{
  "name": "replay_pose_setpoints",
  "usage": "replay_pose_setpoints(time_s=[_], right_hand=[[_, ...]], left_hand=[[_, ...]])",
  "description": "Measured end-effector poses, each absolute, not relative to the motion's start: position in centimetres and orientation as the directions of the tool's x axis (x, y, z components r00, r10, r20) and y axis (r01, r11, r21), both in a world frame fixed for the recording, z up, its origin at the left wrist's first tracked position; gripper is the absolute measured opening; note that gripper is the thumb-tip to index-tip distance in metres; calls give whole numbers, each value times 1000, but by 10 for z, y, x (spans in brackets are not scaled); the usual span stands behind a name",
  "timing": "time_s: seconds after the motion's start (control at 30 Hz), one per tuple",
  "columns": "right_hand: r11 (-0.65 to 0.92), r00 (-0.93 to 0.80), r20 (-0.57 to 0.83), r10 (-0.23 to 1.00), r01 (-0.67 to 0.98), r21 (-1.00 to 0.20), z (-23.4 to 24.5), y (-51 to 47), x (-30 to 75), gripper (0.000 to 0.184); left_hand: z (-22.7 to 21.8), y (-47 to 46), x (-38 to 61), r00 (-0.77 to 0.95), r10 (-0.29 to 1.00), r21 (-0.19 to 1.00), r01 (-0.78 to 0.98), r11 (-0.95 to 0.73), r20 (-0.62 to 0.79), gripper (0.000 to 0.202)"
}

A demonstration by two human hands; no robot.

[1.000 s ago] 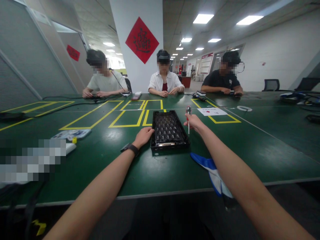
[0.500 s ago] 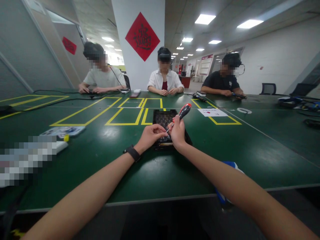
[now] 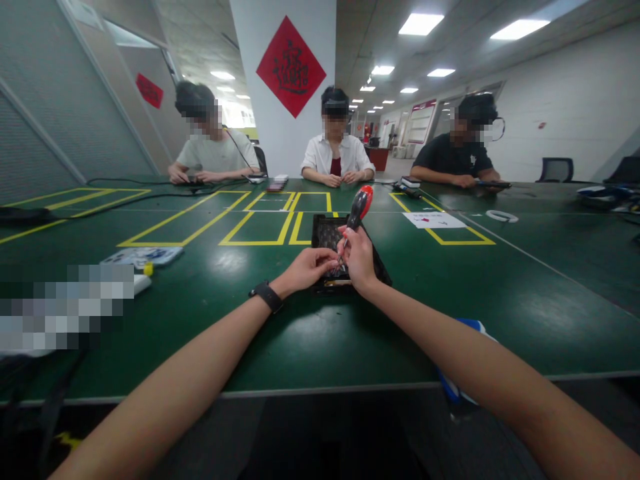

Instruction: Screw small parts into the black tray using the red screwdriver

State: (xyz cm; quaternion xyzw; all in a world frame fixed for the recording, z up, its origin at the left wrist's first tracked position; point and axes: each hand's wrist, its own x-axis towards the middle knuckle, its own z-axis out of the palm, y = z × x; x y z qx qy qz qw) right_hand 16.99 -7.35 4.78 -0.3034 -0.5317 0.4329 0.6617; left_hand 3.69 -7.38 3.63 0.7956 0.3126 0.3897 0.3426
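A screwdriver (image 3: 359, 207) with a red and black handle is in my right hand (image 3: 359, 259), its handle rising above the fingers and its metal shaft slanting down to the left. My left hand (image 3: 314, 268), with a dark band on the wrist, pinches its fingertips together beside the shaft's lower end. What those fingertips hold is too small to make out. Both hands are over an open black case (image 3: 325, 230) with a patterned inner surface. My hands hide much of its inside.
Three people sit across the green table (image 3: 280, 353). Yellow tape outlines (image 3: 260, 243) mark its top. A printed sheet (image 3: 431, 220) and a white ring (image 3: 502, 217) lie to the right. A blue and white object (image 3: 470, 327) is partly behind my right forearm. Cables (image 3: 120, 207) run along the left.
The screwdriver has swung more upright, its handle tipping leftward from its earlier lean to the right. Both hands stay over the black case. The whole view has shifted slightly.
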Motion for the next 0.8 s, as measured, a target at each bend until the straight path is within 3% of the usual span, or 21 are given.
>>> replay_pose_setpoints(time_s=[0.2,0.5,0.67,0.8], right_hand=[[507,145,486,862,-222,-833,49,-78,166,22],[406,-23,434,901,-309,-860,51,-74,171,27],[476,23,491,871,-288,-831,49,-68,174,25],[464,-14,486,874,-273,-843,50,-69,174,26]], left_hand=[[31,-77,39,383,810,789,263,-556,443,33],[36,-80,40,482,789,803,250,-541,381,33],[33,-78,45,358,788,696,375,-613,501,27],[28,-73,44,329,820,750,341,-566,469,29]])
